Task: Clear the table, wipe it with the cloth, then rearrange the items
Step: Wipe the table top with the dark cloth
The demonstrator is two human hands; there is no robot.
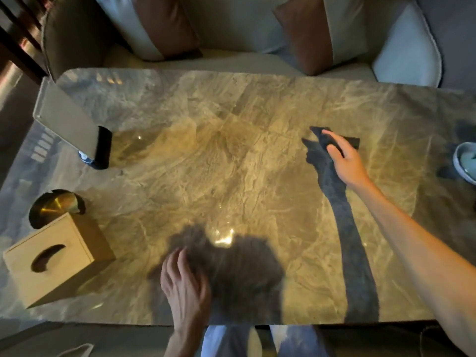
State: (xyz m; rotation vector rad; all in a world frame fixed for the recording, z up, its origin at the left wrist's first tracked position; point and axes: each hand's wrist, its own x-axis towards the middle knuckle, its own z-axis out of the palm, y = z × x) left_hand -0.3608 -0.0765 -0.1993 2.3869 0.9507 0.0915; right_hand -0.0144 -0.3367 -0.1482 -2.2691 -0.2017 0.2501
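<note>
Mid-table point(231, 155), right hand point(347, 161) presses its grip onto the cloth point(350, 141); left hand point(184, 282), released, rests near the front edge.

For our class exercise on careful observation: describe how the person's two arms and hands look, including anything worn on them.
Both arms are bare, with no sleeves in view. The right hand and its forearm show no watch, bracelet, ring or glove. The left hand is likewise ungloved, with no ring or wristband visible, though it is a little blurred. No markings can be made out on either arm.
</note>
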